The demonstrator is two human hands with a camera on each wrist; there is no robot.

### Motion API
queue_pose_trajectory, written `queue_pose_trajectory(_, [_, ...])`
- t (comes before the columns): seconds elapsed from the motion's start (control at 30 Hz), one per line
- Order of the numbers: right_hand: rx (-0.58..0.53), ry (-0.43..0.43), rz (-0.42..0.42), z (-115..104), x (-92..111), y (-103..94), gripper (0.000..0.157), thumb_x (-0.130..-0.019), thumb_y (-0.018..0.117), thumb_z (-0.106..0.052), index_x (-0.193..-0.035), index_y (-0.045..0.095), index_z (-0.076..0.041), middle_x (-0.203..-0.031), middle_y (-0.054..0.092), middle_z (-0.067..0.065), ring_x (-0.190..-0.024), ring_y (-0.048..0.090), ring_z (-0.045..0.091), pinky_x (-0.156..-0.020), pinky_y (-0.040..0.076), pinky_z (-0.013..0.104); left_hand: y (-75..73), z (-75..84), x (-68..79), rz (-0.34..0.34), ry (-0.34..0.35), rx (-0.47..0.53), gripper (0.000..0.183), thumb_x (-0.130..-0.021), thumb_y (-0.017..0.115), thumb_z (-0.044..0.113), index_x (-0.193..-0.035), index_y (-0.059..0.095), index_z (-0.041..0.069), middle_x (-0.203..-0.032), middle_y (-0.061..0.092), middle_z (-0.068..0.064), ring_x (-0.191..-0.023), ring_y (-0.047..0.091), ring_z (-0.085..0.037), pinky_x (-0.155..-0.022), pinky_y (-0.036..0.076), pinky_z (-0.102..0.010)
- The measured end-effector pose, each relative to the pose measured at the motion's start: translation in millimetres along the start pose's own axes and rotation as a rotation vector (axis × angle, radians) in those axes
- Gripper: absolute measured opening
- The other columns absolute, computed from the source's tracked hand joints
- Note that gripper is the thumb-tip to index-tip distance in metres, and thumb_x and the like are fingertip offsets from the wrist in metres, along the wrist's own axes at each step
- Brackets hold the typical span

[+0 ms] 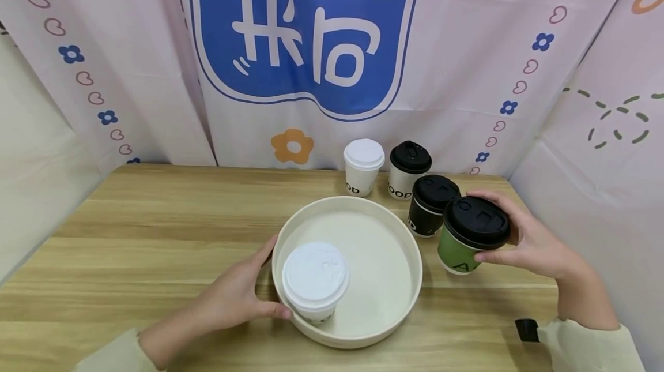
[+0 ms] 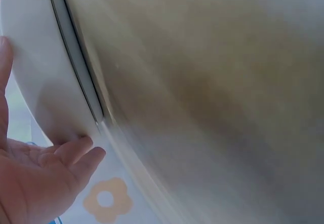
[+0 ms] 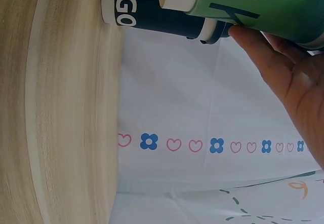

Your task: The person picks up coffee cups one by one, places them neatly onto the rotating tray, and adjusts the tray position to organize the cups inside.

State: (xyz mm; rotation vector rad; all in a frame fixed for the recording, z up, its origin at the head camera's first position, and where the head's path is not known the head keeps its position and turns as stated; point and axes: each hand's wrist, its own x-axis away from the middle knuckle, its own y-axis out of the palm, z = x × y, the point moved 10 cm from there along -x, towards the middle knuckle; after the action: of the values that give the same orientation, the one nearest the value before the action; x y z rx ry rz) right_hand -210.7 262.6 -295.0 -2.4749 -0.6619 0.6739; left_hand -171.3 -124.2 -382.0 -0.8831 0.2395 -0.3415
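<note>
My left hand (image 1: 236, 294) holds the left wall of a round cream tray (image 1: 384, 245), the thumb near the front rim and the fingers along the side. A paper cup with a white lid (image 1: 316, 274) stands inside the tray at its left. To the right of the tray, my right hand (image 1: 534, 245) grips a green paper cup (image 1: 453, 251) with a black lid. In the right wrist view the base of this green cup (image 3: 243, 3) is raised off the table. Just behind it stands a black paper cup (image 1: 425, 219) with a black lid.
At the back of the wooden table (image 1: 181, 233) stand a white-lidded paper cup (image 1: 361, 179) and a white cup with a black lid (image 1: 403, 181). A printed curtain (image 1: 446, 72) hangs behind them. Beside the right sleeve is a small black piece (image 1: 527, 330).
</note>
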Motion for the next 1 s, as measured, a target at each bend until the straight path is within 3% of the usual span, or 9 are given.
queue_pose_trajectory(0.13, [-0.002,-0.002,-0.003,-1,0,0.0,0.095,-0.067,0.080,0.019,-0.148,0.031,0.007,-0.141,0.049,-0.002,-0.119,0.057,0.000,-0.086,0.056,0.016,-1.0,-1.6,-5.1,-0.018,0.046,0.031,0.133,-0.061,0.081,0.067,-0.159,0.016,0.006,-0.153,0.043,-0.021,-0.137,0.047,-0.041,-0.109,0.043,-0.060])
queue_pose_trajectory(0.27, [0.000,0.004,-0.002,0,0,0.1,0.096,-0.067,0.080,0.019,-0.148,0.031,0.005,-0.141,0.049,-0.002,-0.118,0.057,0.000,-0.086,0.056,0.016,0.1,-6.3,-11.7,-0.090,0.072,0.092,0.131,-0.064,0.083,0.062,-0.161,0.011,0.010,-0.157,0.039,-0.019,-0.142,0.041,-0.037,-0.113,0.036,-0.060])
queue_pose_trajectory(0.5, [-0.006,0.008,-0.004,1,1,0.6,0.096,-0.067,0.080,0.019,-0.149,0.032,0.003,-0.141,0.048,-0.001,-0.118,0.057,0.001,-0.085,0.057,0.017,0.9,-10.0,-27.0,-0.196,0.157,0.183,0.128,-0.067,0.086,0.048,-0.160,0.008,0.007,-0.163,0.025,-0.019,-0.146,0.034,-0.038,-0.117,0.029,-0.057])
queue_pose_trajectory(0.8, [-0.015,0.003,-0.002,0,2,0.8,0.096,-0.067,0.079,0.020,-0.149,0.031,0.005,-0.140,0.050,0.000,-0.119,0.057,0.001,-0.086,0.057,0.017,3.4,-21.3,-43.5,-0.340,0.131,0.326,0.124,-0.069,0.089,0.036,-0.160,0.010,0.005,-0.164,0.021,-0.020,-0.149,0.026,-0.043,-0.120,0.022,-0.062])
queue_pose_trajectory(1.0, [-0.018,0.003,-0.001,-1,2,1.2,0.096,-0.067,0.079,0.020,-0.149,0.032,0.004,-0.140,0.050,0.000,-0.120,0.057,0.002,-0.086,0.057,0.017,1.2,-22.2,-49.9,-0.374,0.158,0.355,0.122,-0.069,0.090,0.031,-0.159,0.013,0.003,-0.163,0.024,-0.021,-0.148,0.027,-0.044,-0.120,0.023,-0.061])
